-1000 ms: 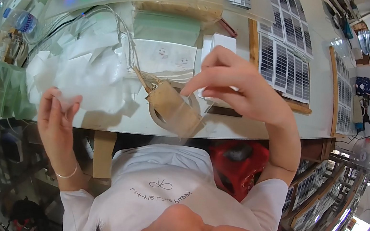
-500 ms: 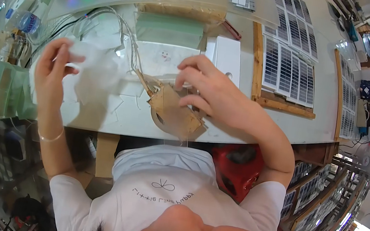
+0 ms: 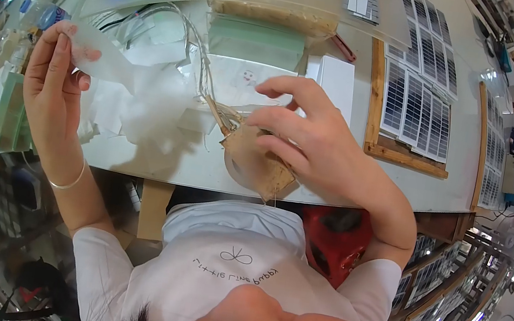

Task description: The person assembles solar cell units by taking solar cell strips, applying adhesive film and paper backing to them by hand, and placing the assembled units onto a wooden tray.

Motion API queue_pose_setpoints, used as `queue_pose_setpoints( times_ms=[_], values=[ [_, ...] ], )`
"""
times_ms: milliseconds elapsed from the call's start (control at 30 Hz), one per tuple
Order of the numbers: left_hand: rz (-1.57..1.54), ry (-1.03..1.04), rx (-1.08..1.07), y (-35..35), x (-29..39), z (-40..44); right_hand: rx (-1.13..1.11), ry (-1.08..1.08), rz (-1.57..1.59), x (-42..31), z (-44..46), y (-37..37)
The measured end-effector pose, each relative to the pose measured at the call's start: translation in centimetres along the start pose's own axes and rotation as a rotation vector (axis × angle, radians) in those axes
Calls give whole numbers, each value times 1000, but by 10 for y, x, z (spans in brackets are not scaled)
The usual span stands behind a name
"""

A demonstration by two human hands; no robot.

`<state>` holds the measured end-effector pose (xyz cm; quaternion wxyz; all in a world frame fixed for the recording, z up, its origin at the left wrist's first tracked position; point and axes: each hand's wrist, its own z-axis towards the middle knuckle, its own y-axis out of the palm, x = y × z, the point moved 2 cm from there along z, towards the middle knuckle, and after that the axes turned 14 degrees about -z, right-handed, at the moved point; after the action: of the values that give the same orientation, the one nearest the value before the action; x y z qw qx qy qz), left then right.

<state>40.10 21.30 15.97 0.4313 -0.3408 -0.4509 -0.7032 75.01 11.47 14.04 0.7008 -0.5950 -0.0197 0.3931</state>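
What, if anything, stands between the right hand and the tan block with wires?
Nothing visible. The right hand is over the tan block; whether it touches is unclear. The wires join at the block's upper left.

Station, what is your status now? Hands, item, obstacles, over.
Left hand raised, pinching translucent sheet. Right hand bent above tan block, contact unclear. Possible obstacle: cable bundle beside the block.

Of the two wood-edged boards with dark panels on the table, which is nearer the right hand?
The board beside the white block; the other board lies farther from the right hand.
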Motion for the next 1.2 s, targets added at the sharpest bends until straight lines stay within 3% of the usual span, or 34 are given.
queue_pose_setpoints(
  times_ms=[167,300,367,433,467,533,567,633,700,767,967,1033,1133,1200],
  values=[
    [-7,-16,-9,28,10,-10,156,-207,42,-27,45,22],
    [-29,3,12,45,22,-20,120,-78,180,-38,94,43],
    [-39,-1,9,54,26,-27,-83,-1,174,-34,115,58],
    [167,305,241,56,35,-37,20,-99,103,-20,125,78],
    [412,434,480,52,43,-44,122,-191,36,-17,129,79],
    [466,822,87,19,49,-60,98,-109,92,-5,135,76],
    [705,899,4,23,48,-70,76,-26,149,-2,137,71],
    [1095,860,-240,61,22,-83,44,47,301,1,140,60],
    [1307,396,-394,56,-32,-89,7,118,451,-1,137,47],
    [1292,218,-420,46,-67,-93,126,13,383,-12,122,23],
    [1157,168,-392,41,-67,-100,-118,144,539,-63,24,-41],
    [1151,277,-385,47,-59,-104,-197,213,788,-57,-3,-36],
    [989,493,-424,56,-56,-125,-214,258,523,-43,-11,-18],
    [796,575,-581,71,-61,-146,-237,311,378,-24,-13,5]
  ],
)
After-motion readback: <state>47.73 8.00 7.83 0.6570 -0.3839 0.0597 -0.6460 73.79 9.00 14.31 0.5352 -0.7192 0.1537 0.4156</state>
